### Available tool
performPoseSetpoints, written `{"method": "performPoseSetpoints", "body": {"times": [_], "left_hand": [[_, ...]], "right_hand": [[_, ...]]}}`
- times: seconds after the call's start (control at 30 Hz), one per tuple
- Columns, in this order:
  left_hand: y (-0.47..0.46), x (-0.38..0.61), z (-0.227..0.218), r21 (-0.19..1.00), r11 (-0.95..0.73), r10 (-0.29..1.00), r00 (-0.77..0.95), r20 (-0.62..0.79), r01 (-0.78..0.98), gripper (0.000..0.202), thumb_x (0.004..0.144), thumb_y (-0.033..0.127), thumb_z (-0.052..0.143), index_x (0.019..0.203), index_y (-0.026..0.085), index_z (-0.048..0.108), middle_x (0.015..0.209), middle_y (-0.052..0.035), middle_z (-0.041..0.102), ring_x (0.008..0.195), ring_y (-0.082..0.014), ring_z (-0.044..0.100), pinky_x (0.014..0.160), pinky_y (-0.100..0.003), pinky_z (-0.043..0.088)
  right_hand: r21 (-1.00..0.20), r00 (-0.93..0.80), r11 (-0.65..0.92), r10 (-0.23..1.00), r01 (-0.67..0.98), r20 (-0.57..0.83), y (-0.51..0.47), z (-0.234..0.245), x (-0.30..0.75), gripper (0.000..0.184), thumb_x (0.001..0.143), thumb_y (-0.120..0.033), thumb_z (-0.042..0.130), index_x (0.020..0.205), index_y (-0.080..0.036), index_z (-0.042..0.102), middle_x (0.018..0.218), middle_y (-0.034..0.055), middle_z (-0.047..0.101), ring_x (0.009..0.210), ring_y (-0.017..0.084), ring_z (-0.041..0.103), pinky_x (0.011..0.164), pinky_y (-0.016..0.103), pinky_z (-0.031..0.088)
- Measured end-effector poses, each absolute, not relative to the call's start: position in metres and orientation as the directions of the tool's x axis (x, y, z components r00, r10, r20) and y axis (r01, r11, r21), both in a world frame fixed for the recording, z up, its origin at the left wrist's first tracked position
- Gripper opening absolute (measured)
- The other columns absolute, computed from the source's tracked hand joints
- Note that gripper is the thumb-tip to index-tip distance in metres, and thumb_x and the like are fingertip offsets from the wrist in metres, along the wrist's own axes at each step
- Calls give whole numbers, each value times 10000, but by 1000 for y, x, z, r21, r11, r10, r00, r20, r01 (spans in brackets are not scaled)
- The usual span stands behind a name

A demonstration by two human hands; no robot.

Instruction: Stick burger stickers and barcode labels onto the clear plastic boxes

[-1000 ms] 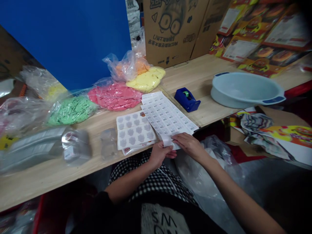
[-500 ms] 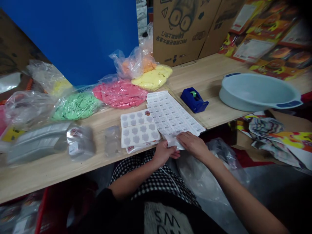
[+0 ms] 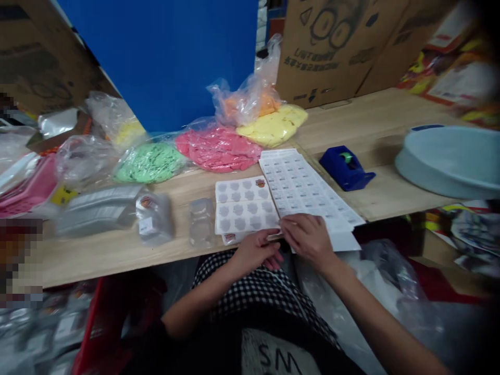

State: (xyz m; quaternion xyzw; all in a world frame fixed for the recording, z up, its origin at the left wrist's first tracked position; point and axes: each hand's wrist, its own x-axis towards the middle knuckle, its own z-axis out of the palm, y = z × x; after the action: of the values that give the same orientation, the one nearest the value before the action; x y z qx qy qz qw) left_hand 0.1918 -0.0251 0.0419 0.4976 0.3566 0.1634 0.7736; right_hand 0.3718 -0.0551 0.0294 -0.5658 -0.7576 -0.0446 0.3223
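Head view: the right hand (image 3: 308,237) pinches the near edge of a printed label sheet (image 3: 300,187); the left hand (image 3: 254,251) curls just beside it, its grip unclear; a grey-printed sticker sheet (image 3: 242,208) touches the label sheet's left side near the bench's (image 3: 117,255) front edge; a blue tape dispenser (image 3: 346,167) sits to the right; a bag of pink clay (image 3: 216,150) lies toward the far edge.
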Motion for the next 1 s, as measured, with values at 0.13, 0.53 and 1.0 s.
{"method": "performPoseSetpoints", "body": {"times": [0.13, 0.53, 1.0], "left_hand": [[-19, 159, 50, 892, 452, 714, 606, -351, -17, 435, 699, 440, 673, 991, 148, 535, 700, -11, 650, 513, -110, 624, 478, -192, 477], [2, 70, 45, 953, 113, 887, 404, -224, 281, 374, 800, 402, 579, 1091, 168, 600, 840, -45, 654, 639, -125, 590, 636, -268, 496], [23, 8, 3, 929, -173, 937, 345, 52, 328, 1015, 597, 237, 793, 1420, 272, 199, 1260, -93, 507, 1206, -256, 443, 1052, -444, 300]], "right_hand": [[-294, -321, 516, 794, 804, 515, -41, 34, 329, 216, 872, -270, 489, 1010, -269, 655, 1005, 52, 659, 931, 212, 551, 766, 381, 356], [-964, -50, 65, 997, 259, 53, 20, 41, 247, 312, 730, -502, 610, 656, -202, 570, 712, 9, 574, 634, 139, 515, 544, 268, 418], [-891, 61, 117, 985, 438, 159, 22, -1, 181, 253, 737, -473, 623, 649, -236, 633, 857, 59, 603, 901, 232, 544, 837, 437, 416]]}}
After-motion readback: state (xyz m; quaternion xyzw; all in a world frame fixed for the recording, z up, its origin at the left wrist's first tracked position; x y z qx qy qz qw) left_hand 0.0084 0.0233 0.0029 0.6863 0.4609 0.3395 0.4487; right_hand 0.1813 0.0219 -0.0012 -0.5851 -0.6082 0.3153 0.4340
